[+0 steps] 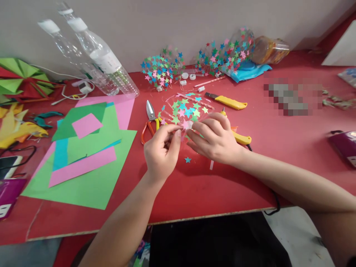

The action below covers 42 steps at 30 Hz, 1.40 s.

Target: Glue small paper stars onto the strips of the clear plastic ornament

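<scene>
On the red table, a clear plastic piece (178, 113) fans out in strips dotted with green, blue and pink paper stars. My left hand (162, 150) pinches at its near side, thumb against forefinger, beside a pink star (185, 124); what lies between the fingertips is too small to make out. Curled over the right of the piece, my right hand (215, 139) has its fingertips at the whitish centre and seems to hold it. Its palm hides part of a yellow glue gun (241, 138). A loose blue star (188, 160) lies just in front of both hands.
Orange-handled pliers (150, 113) and a yellow utility knife (229, 101) lie close behind. Coloured paper sheets (91, 148) cover the left. Clear bottles (102, 55) lean on the wall, near star-covered plastic balls (158, 72). A purple box (345, 146) sits far right.
</scene>
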Tool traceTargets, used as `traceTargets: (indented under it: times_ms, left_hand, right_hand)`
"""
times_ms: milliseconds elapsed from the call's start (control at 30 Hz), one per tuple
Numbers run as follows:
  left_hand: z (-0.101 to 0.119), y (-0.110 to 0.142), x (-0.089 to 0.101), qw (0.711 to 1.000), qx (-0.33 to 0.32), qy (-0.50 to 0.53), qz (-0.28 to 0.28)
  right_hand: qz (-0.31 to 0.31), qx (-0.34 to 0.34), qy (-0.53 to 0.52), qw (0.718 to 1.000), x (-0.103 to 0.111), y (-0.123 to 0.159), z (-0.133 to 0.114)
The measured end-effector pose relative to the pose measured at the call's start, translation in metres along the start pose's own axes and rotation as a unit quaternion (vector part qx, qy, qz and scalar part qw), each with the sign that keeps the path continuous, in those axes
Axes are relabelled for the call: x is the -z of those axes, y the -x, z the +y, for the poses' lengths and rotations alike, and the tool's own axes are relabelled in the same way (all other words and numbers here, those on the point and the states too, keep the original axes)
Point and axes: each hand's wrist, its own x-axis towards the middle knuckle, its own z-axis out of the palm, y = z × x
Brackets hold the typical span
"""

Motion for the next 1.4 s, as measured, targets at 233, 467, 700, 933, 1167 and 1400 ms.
traceTargets:
  times_ms: [233,467,700,933,1167,1400]
  left_hand:
    - [-0.001,0.0,0.0,1.0,-0.004,-0.01,-0.001]
    - [-0.001,-0.001,-0.001,1.0,0.005,-0.015,-0.008]
    - [-0.001,-0.001,-0.001,1.0,0.013,-0.009,-0.013]
    - [-0.006,0.001,-0.001,1.0,0.025,0.003,-0.013]
    - [-0.008,0.0,0.0,1.0,0.018,0.013,-0.012]
    - [-0.014,-0.002,-0.003,0.996,-0.042,-0.079,-0.005]
  right_hand:
    - [-0.019,0.001,-0.005,1.0,0.0,0.001,0.0]
    - [-0.006,0.003,0.008,1.0,0.001,0.0,0.0]
    - [-0.009,-0.005,-0.001,1.0,0.0,0.001,0.0]
    - [0.015,-0.026,-0.078,0.996,0.006,0.003,0.003]
    - [-0.014,-0.197,-0.196,0.96,0.017,0.002,0.022]
    - [-0.073,-0.283,-0.278,0.915,0.01,0.013,0.036]
